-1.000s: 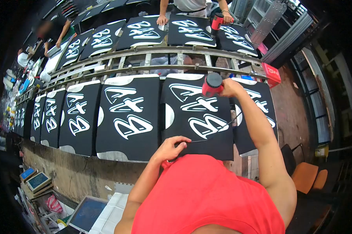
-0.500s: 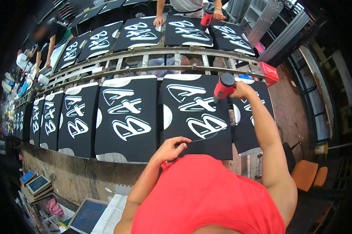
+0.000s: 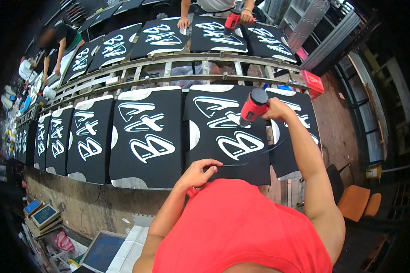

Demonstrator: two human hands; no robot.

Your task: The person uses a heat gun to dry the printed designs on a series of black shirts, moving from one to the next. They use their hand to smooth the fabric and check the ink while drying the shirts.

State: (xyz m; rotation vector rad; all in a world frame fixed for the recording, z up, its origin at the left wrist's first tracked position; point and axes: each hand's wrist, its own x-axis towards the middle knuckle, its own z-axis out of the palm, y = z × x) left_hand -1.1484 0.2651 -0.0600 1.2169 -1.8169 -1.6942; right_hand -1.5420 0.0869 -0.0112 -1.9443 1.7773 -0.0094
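My right hand [image 3: 277,109] is wrapped round the handle of a red heat gun [image 3: 254,109] with a black rear end. Its nozzle points down at the middle letter on a black printed fabric panel [image 3: 255,170] bearing large white letters. The tip sits close above the print; whether it touches I cannot tell. At the panel's near left corner, my left hand [image 3: 199,173] has thumb and fingers closed about the black cord [image 3: 277,145], which runs right toward the gun. Another black panel [image 3: 145,170] with the same lettering lies to the left.
A metal ladder-like rail [image 3: 168,73] runs behind the row of panels. Across it, a person's hand [image 3: 246,17] holds another red heat gun [image 3: 232,21] over a panel. A red box [image 3: 313,85] stands at the right end; an orange chair [image 3: 354,203] is lower right.
My right hand has brought the heat gun left and slightly nearer, its nozzle now over the middle letter. My left hand stays put. Across the rail, the other person's gun has moved left.
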